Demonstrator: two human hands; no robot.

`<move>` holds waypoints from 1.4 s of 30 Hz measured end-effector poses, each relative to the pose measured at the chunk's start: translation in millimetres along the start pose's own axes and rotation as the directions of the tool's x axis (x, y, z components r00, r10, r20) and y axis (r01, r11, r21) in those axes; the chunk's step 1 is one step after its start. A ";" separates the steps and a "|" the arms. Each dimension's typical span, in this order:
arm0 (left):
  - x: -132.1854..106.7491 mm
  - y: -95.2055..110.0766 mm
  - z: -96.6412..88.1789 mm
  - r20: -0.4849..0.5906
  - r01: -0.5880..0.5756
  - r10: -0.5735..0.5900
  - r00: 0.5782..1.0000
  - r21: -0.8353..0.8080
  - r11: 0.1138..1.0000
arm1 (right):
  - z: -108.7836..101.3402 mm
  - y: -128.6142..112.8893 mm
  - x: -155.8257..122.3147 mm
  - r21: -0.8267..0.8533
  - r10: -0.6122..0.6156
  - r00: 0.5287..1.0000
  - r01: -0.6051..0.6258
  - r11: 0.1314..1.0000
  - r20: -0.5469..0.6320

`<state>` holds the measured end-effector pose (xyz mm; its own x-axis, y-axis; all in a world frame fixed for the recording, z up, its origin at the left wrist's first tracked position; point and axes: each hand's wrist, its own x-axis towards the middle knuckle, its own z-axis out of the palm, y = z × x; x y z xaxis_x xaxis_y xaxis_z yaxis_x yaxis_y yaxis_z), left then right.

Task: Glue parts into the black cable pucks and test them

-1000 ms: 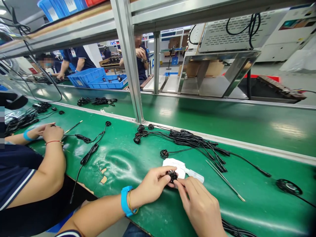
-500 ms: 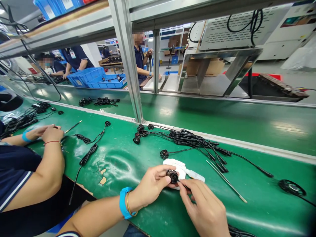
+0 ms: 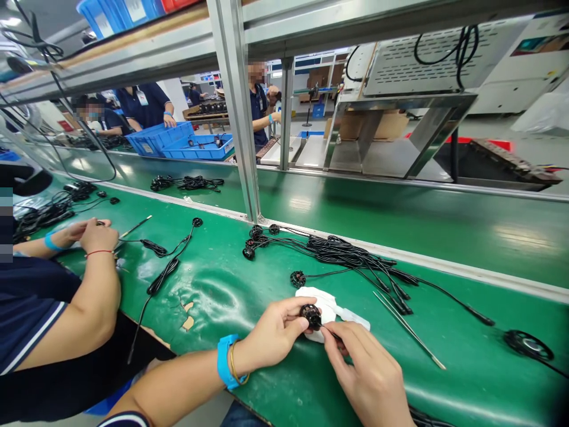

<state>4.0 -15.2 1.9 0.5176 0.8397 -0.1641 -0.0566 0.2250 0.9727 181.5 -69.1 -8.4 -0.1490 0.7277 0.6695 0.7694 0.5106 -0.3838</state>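
Note:
Between the thumb and fingers of my left hand (image 3: 273, 335) is a round black slotted plastic part (image 3: 310, 316), held just above the bench. My right hand (image 3: 371, 370) is closed in a pinch on a thin black cable (image 3: 326, 328) at the part's lower right side; most of the cable is hidden by the fingers. A white cloth or tissue (image 3: 326, 301) lies behind the part, with a small whitish translucent tube (image 3: 355, 318) beside it. To the right rest long metal tweezers (image 3: 411, 332).
Bundled black cables (image 3: 342, 252) with round ends lie along the bench's back edge. Another round black part (image 3: 528, 344) sits at the far right. A metal post (image 3: 240, 118) rises at the back. On the left, a co-worker's hands (image 3: 95, 234) work over the green bench (image 3: 213, 350).
The view has shifted slightly. The black part is tilted a little differently in my left hand, and both hands stay almost in place. A person at the back now touches the blue bin.

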 end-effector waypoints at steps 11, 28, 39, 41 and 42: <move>2.6 5.1 -2.5 0.035 0.091 -0.087 0.996 -0.143 0.985 | -3.3 -0.4 -4.1 0.004 -0.042 0.998 0.041 0.999 0.052; -0.3 9.4 -6.9 0.148 0.034 -0.008 0.989 -0.170 0.985 | -8.6 -9.1 7.0 0.405 0.294 0.943 -0.332 0.852 0.155; 2.5 1.2 -3.1 0.114 0.176 -0.162 0.980 -0.125 0.976 | -18.8 92.9 -10.5 -0.058 0.346 0.915 -0.342 0.938 0.208; 3.0 -0.4 -3.8 0.123 0.186 -0.172 0.977 -0.119 0.975 | -16.1 105.2 -16.7 -0.099 0.296 0.913 -0.279 0.955 0.279; 3.5 -1.0 -4.0 0.122 0.185 -0.171 0.978 -0.120 0.975 | -15.5 108.0 -18.1 -0.091 0.288 0.908 -0.273 0.958 0.305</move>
<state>2.5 -10.6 -0.3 0.6200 0.7223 -0.3063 -0.0621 0.4344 0.8986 276.9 -34.3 -52.1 -0.1033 0.9472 0.3036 0.8340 0.2488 -0.4925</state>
